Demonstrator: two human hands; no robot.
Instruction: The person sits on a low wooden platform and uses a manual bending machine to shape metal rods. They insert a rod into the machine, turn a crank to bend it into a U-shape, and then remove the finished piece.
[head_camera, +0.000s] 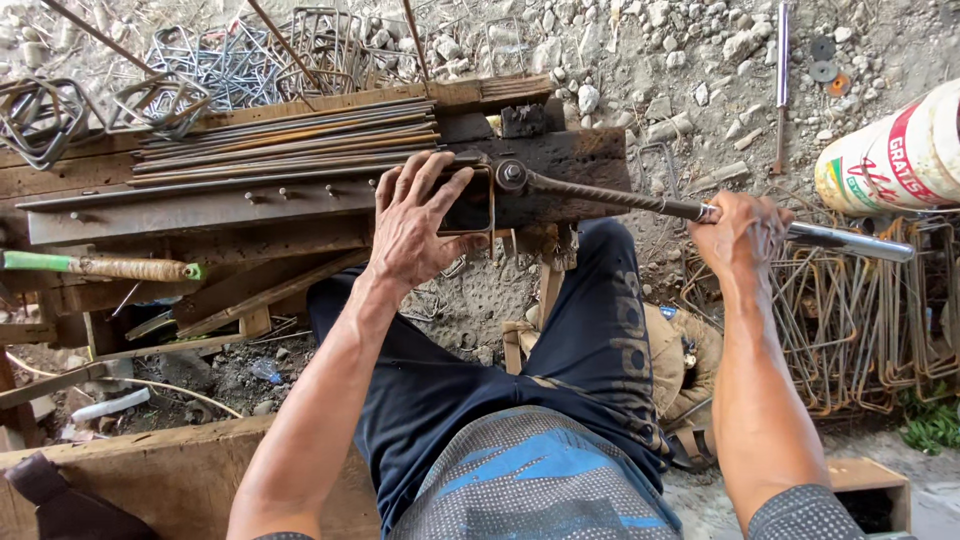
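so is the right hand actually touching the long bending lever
Touching. The head view shows the right hand wrapped around the bending lever, fingers closed over the bar with no gap.

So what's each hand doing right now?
Left hand: pressed on a bent steel rod on the bench, fingers spread.
Right hand: closed around the lever.
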